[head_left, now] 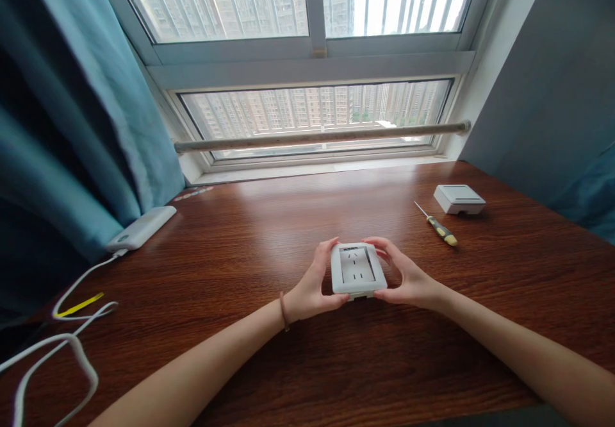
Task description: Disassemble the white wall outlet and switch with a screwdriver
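Observation:
A white wall socket (356, 267) with several dark slots in its recessed face is between my two hands, just above or on the brown table. My left hand (317, 284) grips its left side, thumb at the near edge and fingers at the far corner. On the other side, my right hand (406, 276) holds the right edge the same way, thumb at the near corner. A square frame surrounds the socket's face, and a dark notch shows in the box below its front. The undersides of the fingers are hidden.
A screwdriver (439, 228) with a yellow and dark handle lies to the right. Behind it sits a second white box (460, 199). At left are a white power bank (142, 228), its white cable (79, 286) and a yellow strip (81, 305). A window and rail stand behind the table (230, 222).

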`<state>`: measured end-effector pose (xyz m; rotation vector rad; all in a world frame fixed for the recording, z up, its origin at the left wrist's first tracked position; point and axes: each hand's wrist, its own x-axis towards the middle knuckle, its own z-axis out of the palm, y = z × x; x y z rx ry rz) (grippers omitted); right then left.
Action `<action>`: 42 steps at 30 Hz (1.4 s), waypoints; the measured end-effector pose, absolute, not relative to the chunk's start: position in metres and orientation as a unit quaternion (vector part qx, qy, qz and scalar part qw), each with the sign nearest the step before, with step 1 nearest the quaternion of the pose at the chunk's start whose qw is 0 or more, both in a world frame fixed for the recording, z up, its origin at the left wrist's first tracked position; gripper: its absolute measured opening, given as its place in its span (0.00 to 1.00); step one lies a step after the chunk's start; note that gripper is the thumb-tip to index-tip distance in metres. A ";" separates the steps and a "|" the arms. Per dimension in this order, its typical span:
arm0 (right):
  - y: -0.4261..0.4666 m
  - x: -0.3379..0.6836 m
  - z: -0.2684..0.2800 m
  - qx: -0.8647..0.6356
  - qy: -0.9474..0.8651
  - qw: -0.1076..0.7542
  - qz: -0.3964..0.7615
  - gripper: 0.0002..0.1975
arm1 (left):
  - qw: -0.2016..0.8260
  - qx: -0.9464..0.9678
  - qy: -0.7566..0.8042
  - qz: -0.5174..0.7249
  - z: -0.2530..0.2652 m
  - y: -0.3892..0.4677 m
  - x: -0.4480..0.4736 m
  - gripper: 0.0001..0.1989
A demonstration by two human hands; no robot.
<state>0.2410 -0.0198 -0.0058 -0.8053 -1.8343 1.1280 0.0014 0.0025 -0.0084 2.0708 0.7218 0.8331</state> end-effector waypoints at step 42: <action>-0.006 0.247 -0.020 -0.316 -0.702 0.370 0.521 0.42 | 0.484 0.780 0.318 0.236 -0.002 0.015 0.002 0.40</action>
